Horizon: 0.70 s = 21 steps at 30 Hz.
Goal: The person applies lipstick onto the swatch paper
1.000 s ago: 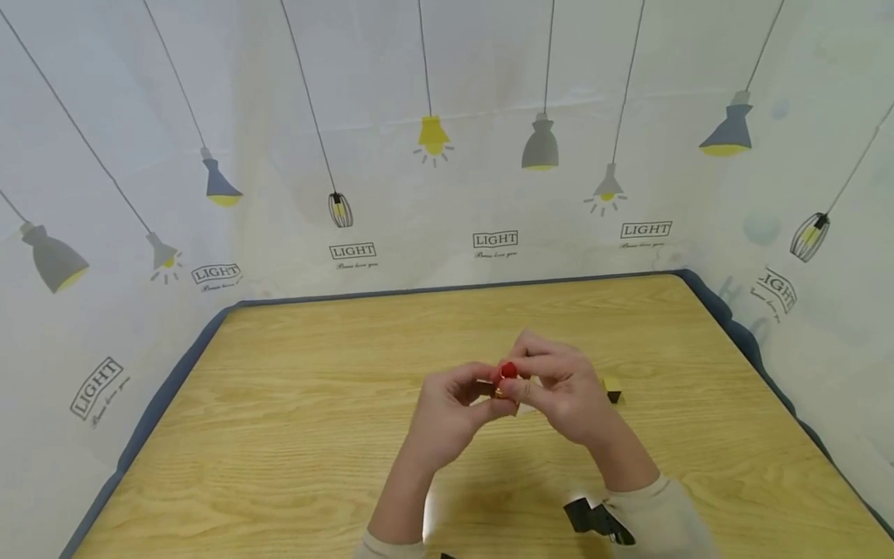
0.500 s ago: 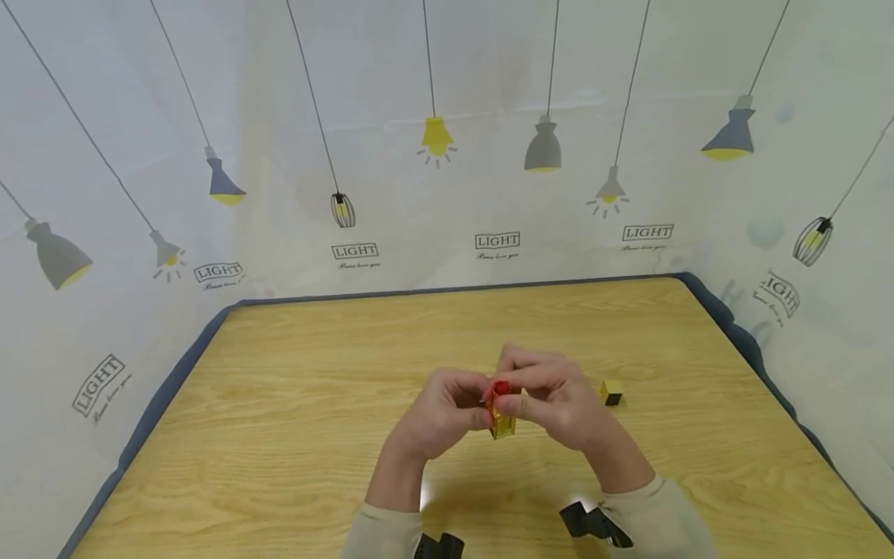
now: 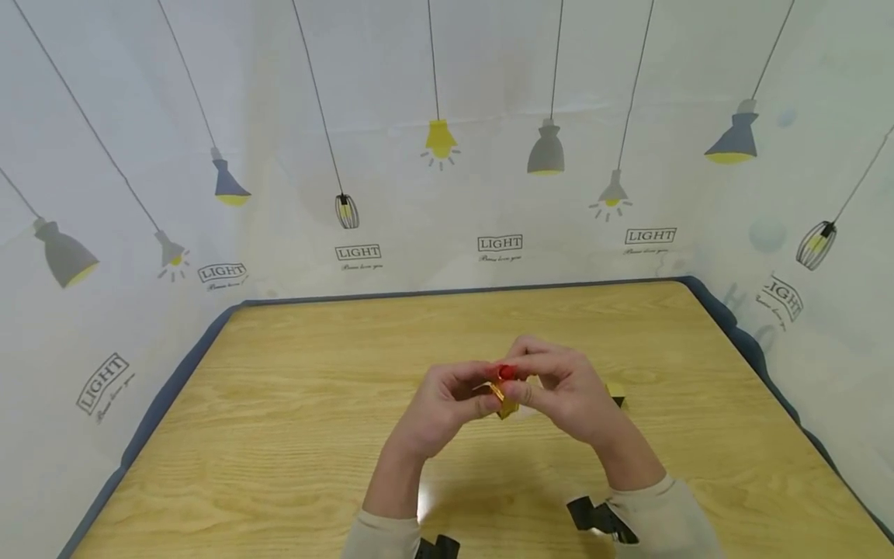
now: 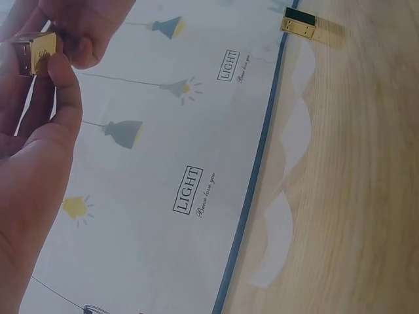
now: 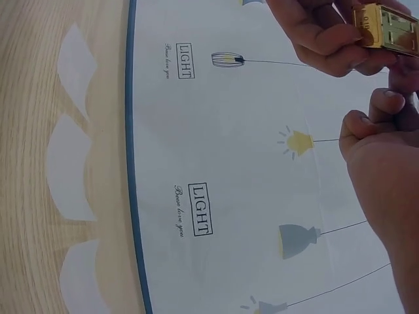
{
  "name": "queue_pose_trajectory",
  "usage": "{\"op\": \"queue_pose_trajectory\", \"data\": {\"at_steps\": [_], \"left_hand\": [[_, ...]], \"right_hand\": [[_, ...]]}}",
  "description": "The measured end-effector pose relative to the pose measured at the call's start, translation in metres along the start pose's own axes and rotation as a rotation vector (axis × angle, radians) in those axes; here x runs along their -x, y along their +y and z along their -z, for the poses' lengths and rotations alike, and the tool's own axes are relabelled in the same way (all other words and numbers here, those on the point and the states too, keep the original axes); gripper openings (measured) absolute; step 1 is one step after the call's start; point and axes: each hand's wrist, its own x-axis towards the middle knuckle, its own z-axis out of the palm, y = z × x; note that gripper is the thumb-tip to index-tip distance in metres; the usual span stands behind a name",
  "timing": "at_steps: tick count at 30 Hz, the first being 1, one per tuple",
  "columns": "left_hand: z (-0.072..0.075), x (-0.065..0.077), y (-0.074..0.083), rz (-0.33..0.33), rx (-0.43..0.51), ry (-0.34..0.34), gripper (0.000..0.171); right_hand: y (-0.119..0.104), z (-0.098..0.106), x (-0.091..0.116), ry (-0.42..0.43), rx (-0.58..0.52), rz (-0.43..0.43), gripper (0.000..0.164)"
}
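In the head view a gold, square-sided lipstick point(image 3: 504, 408) with a round red tip is held above the table between both hands. My left hand point(image 3: 440, 407) grips its gold case between thumb and fingers. My right hand point(image 3: 564, 388) pinches the upper part by the red tip, thumb on the near side. Small lettering marks the end of the gold case point(image 4: 43, 55) in the left wrist view; the right wrist view shows the lipstick point(image 5: 387, 27) from below. Fingers hide much of it. Behind the right hand lies a gold-and-black cap point(image 3: 615, 393), partly covered.
The wood-grain table point(image 3: 314, 404) has a dark blue edge point(image 3: 461, 292). Pale walls point(image 3: 279, 155) printed with lamps enclose it at the back and sides. Black straps point(image 3: 601, 519) sit at the sleeves.
Both hands dipped slightly and have risen again, still holding the lipstick. Its gold case showed more half a second ago and now sits more tilted and covered. The cap is again partly hidden.
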Motion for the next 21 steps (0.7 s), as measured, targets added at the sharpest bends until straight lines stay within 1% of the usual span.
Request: {"op": "queue_pose_trajectory", "data": {"at_steps": [4,7,10,14,18,21], "left_hand": [[-0.002,-0.002,0.001,0.022,-0.024,0.046,0.065],[-0.003,-0.002,0.0,0.043,-0.028,0.071,0.066],[-0.002,-0.002,-0.003,0.062,-0.05,0.107,0.056],[0.0,-0.003,-0.003,0.099,-0.098,0.182,0.038],[0.002,-0.007,0.0,0.128,-0.12,0.242,0.032],[0.005,-0.009,0.0,0.142,-0.131,0.281,0.029]], "right_hand": [[0.002,0.0,0.002,0.046,0.03,-0.025,0.011],[0.003,0.0,0.003,0.083,0.045,-0.037,0.014],[0.007,0.0,0.004,0.11,0.059,-0.043,0.019],[0.012,0.001,0.003,0.141,0.117,-0.056,0.024],[0.013,0.005,0.002,0.169,0.166,-0.088,0.026],[0.014,0.007,-0.001,0.159,0.188,-0.122,0.028]]}}
